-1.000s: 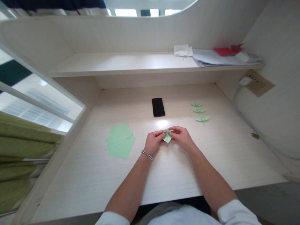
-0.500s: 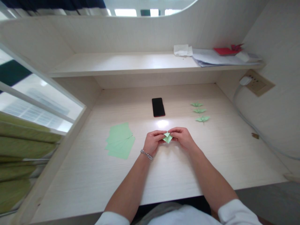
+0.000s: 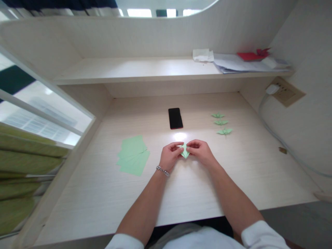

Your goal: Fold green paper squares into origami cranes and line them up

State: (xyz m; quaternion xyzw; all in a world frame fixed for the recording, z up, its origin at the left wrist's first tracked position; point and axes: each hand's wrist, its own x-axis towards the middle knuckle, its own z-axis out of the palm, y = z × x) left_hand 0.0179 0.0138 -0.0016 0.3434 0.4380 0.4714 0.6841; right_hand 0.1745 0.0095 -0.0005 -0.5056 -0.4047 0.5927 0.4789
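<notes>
A small piece of folded green origami paper (image 3: 185, 152) is held between my two hands, just above or on the desk. My left hand (image 3: 170, 153) pinches its left side, thumb on top, with a chain bracelet at the wrist. On the other side, my right hand (image 3: 200, 151) grips its right edge between thumb and fingers. The piece looks like a narrow diamond with a point toward me. Fingers hide its outer edges. To the left lie several green paper sheets (image 3: 133, 155), fanned out. Three folded green paper cranes (image 3: 224, 131) stand in a column at the right.
A black phone (image 3: 175, 118) lies beyond my hands. The shelf (image 3: 124, 69) above holds white papers (image 3: 230, 64), a red sheet (image 3: 249, 56) and a red folded figure (image 3: 263, 52). A cable (image 3: 272, 133) runs from the wall socket (image 3: 287, 93) along the right side.
The top flap of the green paper no longer shows as a small separate triangle, and the piece now looks narrower. My thumbs have moved inward over it.
</notes>
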